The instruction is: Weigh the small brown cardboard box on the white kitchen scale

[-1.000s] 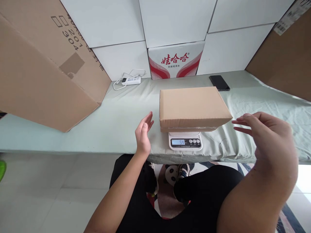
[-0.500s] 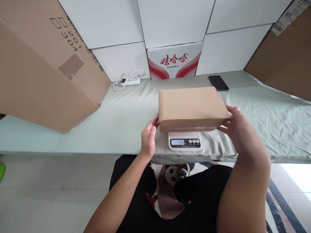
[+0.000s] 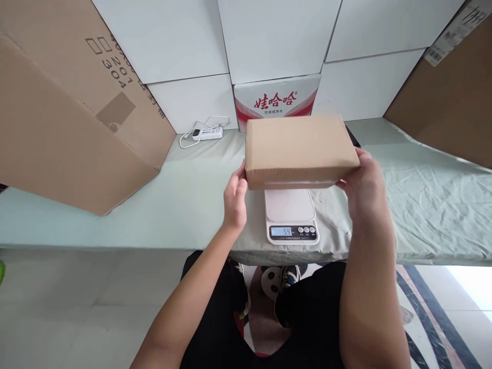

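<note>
Cardboard box [image 3: 300,148] held level above the scale [image 3: 291,215], left hand [image 3: 235,200] and right hand [image 3: 363,184] gripping opposite ends. Even pressure on both ends should prevent tilting.

Matt cardboard box [image 3: 300,148], smooth plastic scale [image 3: 291,218].

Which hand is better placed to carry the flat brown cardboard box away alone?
Probably right: the right hand wraps the flat brown cardboard box end, while the left hand only presses its side.
</note>
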